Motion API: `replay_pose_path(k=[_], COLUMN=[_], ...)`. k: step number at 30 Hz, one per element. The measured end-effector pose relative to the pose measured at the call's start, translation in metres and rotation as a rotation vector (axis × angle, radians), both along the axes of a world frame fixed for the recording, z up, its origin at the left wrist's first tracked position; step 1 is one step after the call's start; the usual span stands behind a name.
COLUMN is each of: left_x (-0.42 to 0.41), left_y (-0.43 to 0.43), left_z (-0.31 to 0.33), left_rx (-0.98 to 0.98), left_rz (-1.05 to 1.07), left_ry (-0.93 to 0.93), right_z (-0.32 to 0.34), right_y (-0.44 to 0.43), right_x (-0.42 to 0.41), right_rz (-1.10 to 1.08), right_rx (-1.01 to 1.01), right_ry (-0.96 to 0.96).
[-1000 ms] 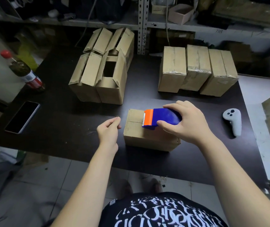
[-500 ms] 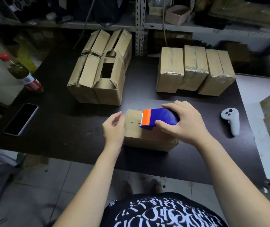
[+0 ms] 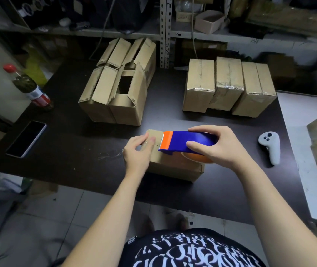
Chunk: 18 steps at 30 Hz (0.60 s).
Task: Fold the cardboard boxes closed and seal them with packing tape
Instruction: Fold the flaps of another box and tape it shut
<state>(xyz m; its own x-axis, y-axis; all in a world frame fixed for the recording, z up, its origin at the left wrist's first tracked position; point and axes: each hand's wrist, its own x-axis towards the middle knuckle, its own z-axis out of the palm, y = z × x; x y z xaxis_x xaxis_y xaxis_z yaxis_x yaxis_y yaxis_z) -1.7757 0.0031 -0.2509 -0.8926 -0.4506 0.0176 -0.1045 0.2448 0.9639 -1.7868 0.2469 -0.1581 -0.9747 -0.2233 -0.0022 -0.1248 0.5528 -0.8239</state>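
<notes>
A small closed cardboard box [image 3: 175,166] lies near the front edge of the dark table [image 3: 73,151]. My right hand [image 3: 219,147] grips a blue and orange tape dispenser [image 3: 184,141] resting on the box's top, its orange blade end pointing left. My left hand [image 3: 139,153] presses on the box's left end, thumb on the top just beside the blade. Several open-flapped boxes [image 3: 119,89] stand at the back centre. Three taped boxes [image 3: 229,87] stand at the back right.
A dark bottle with a red cap [image 3: 28,87] and a phone [image 3: 27,138] lie at the table's left. A white controller [image 3: 270,146] rests to the right. A white surface [image 3: 307,132] with cardboard adjoins the right edge. Shelving runs behind.
My left hand moved right from the bare table onto the box's left end. The dispenser has tilted up slightly, showing the orange roll beneath.
</notes>
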Motion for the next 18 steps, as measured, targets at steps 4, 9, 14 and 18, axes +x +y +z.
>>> replay_pose_path(k=[4, 9, 14, 18], left_x=[-0.003, -0.004, -0.005, -0.007], left_y=[-0.005, -0.005, -0.005, -0.004], left_z=[0.0, 0.001, 0.003, 0.001], left_rx=[-0.003, -0.072, -0.094, -0.09], left_rz=[-0.022, -0.037, -0.048, -0.039], left_ry=[-0.01, 0.005, -0.003, -0.019], right_z=[0.001, 0.001, 0.001, -0.014], right_y=[-0.002, 0.003, 0.028, 0.068], right_x=[-0.002, -0.003, 0.0, 0.013], right_rz=[0.023, 0.004, -0.032, -0.067], right_rx=[0.021, 0.058, 0.068, -0.016], right_ry=[0.01, 0.034, 0.024, -0.066])
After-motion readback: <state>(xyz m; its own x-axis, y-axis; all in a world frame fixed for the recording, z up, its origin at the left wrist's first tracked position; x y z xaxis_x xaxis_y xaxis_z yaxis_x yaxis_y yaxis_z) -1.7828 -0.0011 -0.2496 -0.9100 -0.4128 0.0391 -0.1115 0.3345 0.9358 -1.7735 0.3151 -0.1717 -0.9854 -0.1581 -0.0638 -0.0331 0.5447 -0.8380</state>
